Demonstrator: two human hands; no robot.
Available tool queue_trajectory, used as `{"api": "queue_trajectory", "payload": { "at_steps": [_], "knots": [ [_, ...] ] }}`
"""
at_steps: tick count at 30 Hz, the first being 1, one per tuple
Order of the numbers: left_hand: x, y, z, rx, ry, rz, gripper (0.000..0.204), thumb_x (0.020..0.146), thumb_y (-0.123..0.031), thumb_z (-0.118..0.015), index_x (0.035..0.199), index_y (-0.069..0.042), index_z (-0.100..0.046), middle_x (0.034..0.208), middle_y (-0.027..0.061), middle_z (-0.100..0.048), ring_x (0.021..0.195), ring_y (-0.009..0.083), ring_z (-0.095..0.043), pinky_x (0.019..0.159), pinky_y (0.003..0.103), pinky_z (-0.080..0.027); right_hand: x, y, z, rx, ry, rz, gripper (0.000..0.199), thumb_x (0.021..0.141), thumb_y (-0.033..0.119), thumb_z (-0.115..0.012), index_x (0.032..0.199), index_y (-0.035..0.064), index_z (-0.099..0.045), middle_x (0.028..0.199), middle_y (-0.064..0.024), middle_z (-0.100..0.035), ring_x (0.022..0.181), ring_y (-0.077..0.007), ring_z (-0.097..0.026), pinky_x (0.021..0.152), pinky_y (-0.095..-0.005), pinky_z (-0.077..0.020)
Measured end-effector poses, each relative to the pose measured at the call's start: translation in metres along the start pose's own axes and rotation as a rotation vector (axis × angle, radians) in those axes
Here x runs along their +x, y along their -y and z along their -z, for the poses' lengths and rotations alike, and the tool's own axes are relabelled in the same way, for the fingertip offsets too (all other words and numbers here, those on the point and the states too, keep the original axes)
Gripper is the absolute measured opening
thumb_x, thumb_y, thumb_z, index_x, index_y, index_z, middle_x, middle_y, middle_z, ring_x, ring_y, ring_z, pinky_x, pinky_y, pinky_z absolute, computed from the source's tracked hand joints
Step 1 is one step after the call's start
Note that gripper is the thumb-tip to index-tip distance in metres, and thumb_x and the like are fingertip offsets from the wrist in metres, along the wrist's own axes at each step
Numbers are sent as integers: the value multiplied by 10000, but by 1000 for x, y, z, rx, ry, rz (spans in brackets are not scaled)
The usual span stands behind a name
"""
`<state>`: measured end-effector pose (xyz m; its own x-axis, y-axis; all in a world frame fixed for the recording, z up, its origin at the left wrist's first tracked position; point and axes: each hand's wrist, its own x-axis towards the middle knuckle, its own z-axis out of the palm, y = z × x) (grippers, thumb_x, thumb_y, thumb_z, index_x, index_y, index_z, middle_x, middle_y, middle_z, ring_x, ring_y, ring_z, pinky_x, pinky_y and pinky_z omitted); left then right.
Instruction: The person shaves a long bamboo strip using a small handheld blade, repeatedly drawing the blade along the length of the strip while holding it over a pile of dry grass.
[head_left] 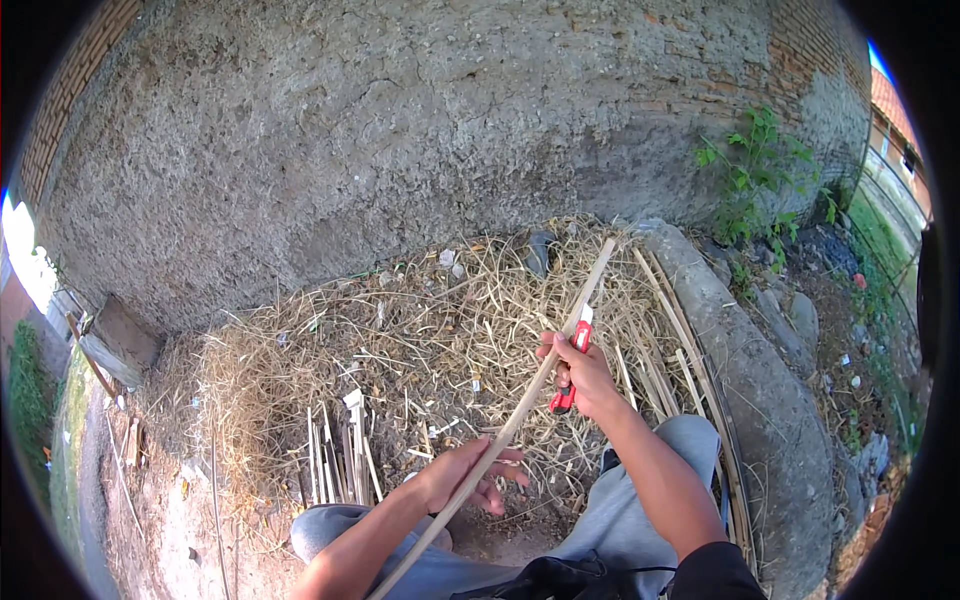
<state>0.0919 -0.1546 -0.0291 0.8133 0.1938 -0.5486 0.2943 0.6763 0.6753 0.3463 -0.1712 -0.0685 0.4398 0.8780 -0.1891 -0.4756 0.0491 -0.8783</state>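
A long, flat, pale strip of split bamboo or wood (pixel 519 415) runs aslant from my lap up toward the wall. My right hand (pixel 592 378) is closed around a red utility knife (pixel 563 402), whose light blade end shows above the fingers. Its thumb and fingertips are against the strip's upper part. Lower down, the strip crosses my left hand (pixel 448 480), which lies under it with the fingers loosely spread to the right. Shavings (pixel 500 320) cover the ground beneath both hands.
Several cut strips (pixel 340 455) stand in a bunch left of my knees. Longer strips (pixel 690 345) lean along a concrete slab (pixel 770 400) on the right. A rough plastered wall (pixel 430 150) rises ahead, with a green plant (pixel 758 175) at its right foot.
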Motion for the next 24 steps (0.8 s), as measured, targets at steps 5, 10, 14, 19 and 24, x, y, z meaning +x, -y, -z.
{"api": "queue_trajectory", "payload": {
  "at_steps": [5, 10, 14, 19, 24],
  "knots": [
    [-3, 10, 20, -122, 176, 95, 534, 1048, -490, -216, 1075, -30, -487, 688, 39, -509, 480, 95, -427, 364, 209, -365, 1, 4, -1, 109, 101, 11, 269, 992, 259, -564, 1144, 49, -638, 884, -51, -679, 497, -31, -409, 461, -199, -356],
    [-9, 7, 4, -72, -61, 50, 416, 1051, -460, -298, 866, -104, -408, 586, -52, -302, 430, 36, -238, 341, 206, -202, -1, 5, -5, -181, 59, 7, 318, 959, 295, -611, 1124, 25, -635, 852, -45, -663, 504, -56, -420, 492, -223, -371],
    [-5, 7, 1, -51, -259, 36, 347, 1045, -410, -389, 887, -104, -431, 603, -50, -334, 438, 43, -247, 363, 220, -195, -2, -28, 5, -607, -40, 118, 347, 922, 302, -648, 1057, -18, -633, 769, -36, -625, 553, -140, -525, 542, -313, -429],
    [-2, 10, 5, -50, -348, 4, 334, 1045, -396, -400, 910, -96, -457, 613, -47, -347, 449, 47, -262, 374, 224, -218, -41, -16, -26, -1288, 97, 228, 291, 930, 277, -574, 944, -8, -631, 632, -143, -616, 625, -288, -652, 596, -395, -506],
    [1, 11, 5, -101, -280, -86, 346, 1056, -401, -349, 959, -92, -470, 622, -42, -361, 451, 49, -270, 372, 229, -231, -55, -36, -31, -1456, 236, 482, 230, 856, 241, -623, 822, 18, -662, 707, -205, -668, 667, -375, -668, 649, -483, -528]
  ]
}}
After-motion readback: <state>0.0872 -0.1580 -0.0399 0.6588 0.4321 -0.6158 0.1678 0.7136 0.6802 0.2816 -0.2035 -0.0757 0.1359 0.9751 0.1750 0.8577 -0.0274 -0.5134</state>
